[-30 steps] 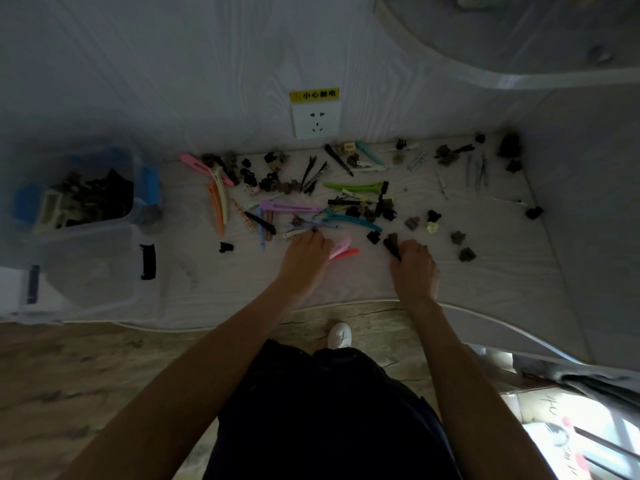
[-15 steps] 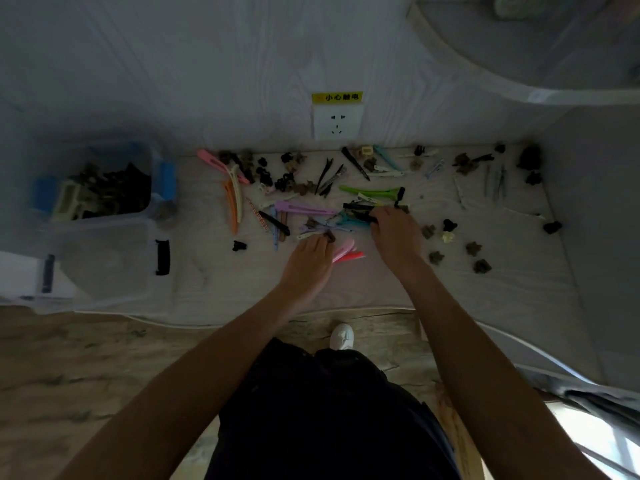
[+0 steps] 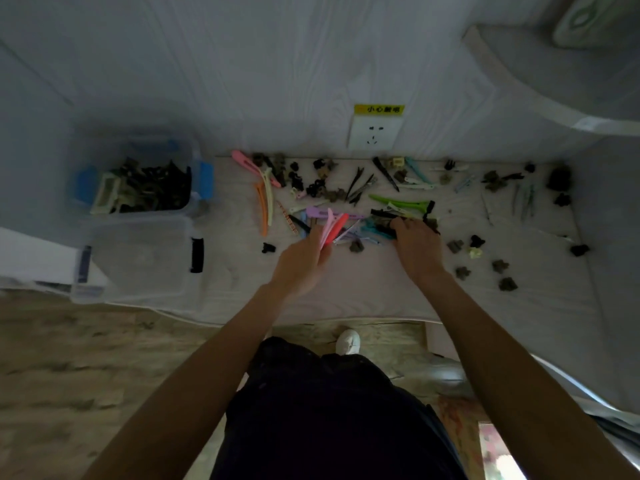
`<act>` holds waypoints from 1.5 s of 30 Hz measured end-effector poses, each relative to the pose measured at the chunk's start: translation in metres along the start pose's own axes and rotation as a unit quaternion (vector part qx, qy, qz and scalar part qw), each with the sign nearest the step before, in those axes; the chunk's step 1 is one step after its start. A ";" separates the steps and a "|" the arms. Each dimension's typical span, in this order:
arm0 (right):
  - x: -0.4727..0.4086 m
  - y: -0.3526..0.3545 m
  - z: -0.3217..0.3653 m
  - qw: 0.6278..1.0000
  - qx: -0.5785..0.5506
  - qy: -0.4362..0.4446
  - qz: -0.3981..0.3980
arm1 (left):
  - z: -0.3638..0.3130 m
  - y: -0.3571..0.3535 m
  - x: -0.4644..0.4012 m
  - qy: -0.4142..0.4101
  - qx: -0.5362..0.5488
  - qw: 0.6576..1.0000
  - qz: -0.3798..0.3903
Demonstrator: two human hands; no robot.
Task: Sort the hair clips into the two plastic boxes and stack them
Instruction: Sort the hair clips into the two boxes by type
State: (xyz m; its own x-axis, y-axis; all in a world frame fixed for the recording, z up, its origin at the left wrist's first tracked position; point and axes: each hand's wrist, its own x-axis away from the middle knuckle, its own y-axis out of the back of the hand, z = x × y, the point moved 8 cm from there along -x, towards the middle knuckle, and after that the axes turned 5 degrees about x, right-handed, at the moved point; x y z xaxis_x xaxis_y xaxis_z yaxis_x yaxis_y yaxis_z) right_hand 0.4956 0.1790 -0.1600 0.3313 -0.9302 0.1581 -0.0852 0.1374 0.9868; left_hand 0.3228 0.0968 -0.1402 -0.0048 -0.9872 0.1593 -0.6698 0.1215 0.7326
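Since half a second ago, the left hand (image 3: 304, 261) has lifted the pink and red clips (image 3: 334, 226) off the table (image 3: 363, 289) and now grips them fanned upward, while the right hand (image 3: 415, 244) has stayed at the middle pile, its fingers curled onto a dark clip (image 3: 384, 226); whether it actually grasps it cannot be told. Loose hair clips (image 3: 398, 203) lie scattered across the pale wood-grain table: long flat ones in green, purple, orange and teal near the middle, small dark claw clips (image 3: 500, 265) toward the right. At the left edge stand two clear plastic boxes: the far box (image 3: 199, 174) with blue latches holds a heap of dark clips, and the near box (image 3: 145, 258), with a black latch, looks unfilled. On the wall behind sits a white socket (image 3: 375, 135) under a yellow label (image 3: 379, 109) with Chinese characters, too blurred to read. A white shoe (image 3: 348, 342) shows on the wooden floor below.
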 end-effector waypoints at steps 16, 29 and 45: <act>0.004 0.108 0.208 0.901 -0.413 0.134 -0.008 | 0.128 0.201 0.104 0.055 -0.093 0.988 -0.112; 0.001 0.089 0.372 0.936 -0.231 0.260 0.052 | 0.213 0.206 0.149 0.077 -0.074 0.982 -0.155; 0.027 0.078 0.229 0.951 -0.286 0.067 -0.095 | 0.094 0.159 0.101 -0.072 0.021 0.986 -0.151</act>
State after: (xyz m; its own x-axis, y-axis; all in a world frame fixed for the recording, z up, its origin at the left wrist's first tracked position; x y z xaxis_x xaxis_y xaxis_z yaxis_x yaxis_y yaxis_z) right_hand 0.2825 0.0863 -0.0860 0.4100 -0.9101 -0.0603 0.5015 0.1697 0.8484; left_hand 0.1461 0.0069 -0.0705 0.0967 -0.9823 -0.1602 -0.6868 -0.1824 0.7036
